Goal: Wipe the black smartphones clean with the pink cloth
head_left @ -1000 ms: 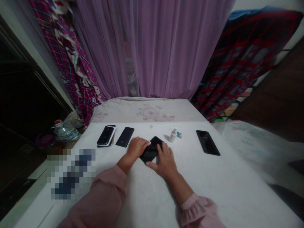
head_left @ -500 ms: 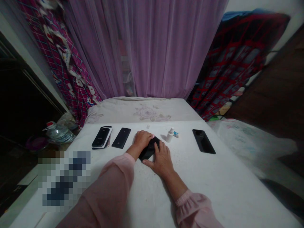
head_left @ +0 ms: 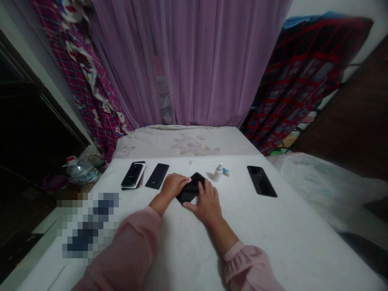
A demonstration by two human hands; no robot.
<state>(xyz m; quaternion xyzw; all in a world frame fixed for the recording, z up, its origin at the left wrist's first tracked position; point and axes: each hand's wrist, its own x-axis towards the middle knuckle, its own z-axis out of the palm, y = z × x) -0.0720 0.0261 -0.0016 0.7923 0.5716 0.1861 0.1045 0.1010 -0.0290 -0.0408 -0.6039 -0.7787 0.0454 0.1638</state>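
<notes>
A black smartphone (head_left: 194, 186) lies at a slant on the white-covered table, its dark glossy face up. Gripping its right side is my right hand (head_left: 207, 202), fingers on the far edge and thumb by the near corner. My left hand (head_left: 174, 186) is at the phone's left side, fingers pressed together over its surface. A small pale pink piece (head_left: 189, 179), perhaps cloth, shows at the left fingertips. Just beyond the right hand stands a white spray bottle (head_left: 217, 173), with a small blue-and-white item (head_left: 226, 172) beside it.
Left of my hands lie another dark phone (head_left: 157, 176) and a small stack of phones (head_left: 133, 175). One more black phone (head_left: 262, 181) rests at the right. A blurred-out patch (head_left: 91, 226) covers the table's left side. Purple curtains (head_left: 209, 64) hang behind the table.
My left hand has slid left across the phone, uncovering more of its dark surface. The right hand keeps its hold on the right side. The view has shifted slightly.
</notes>
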